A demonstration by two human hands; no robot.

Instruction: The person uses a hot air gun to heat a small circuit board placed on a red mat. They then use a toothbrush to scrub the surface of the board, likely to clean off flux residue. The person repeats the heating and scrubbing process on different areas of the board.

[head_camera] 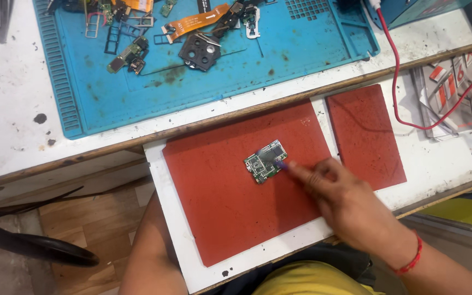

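Right hand [350, 205]: nearest the lens, forefinger stretched out, other fingers loosely curled, gripping nothing; motion blur hides whether the tip touches.
Left hand: out of view, only a forearm low at frame bottom.
Circuit board [265, 161]: flat on red mat [219, 207], just beyond the fingertip.
Long axis: diagonal, lower-left to upper-right.
Progress: board bare and laid out; parts on blue mat [154, 87] lie well beyond the hand, unattached.

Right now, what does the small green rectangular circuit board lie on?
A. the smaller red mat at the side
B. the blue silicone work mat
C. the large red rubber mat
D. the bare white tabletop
C: the small green rectangular circuit board lies on the large red rubber mat, where the right hand points a fingertip at its edge.
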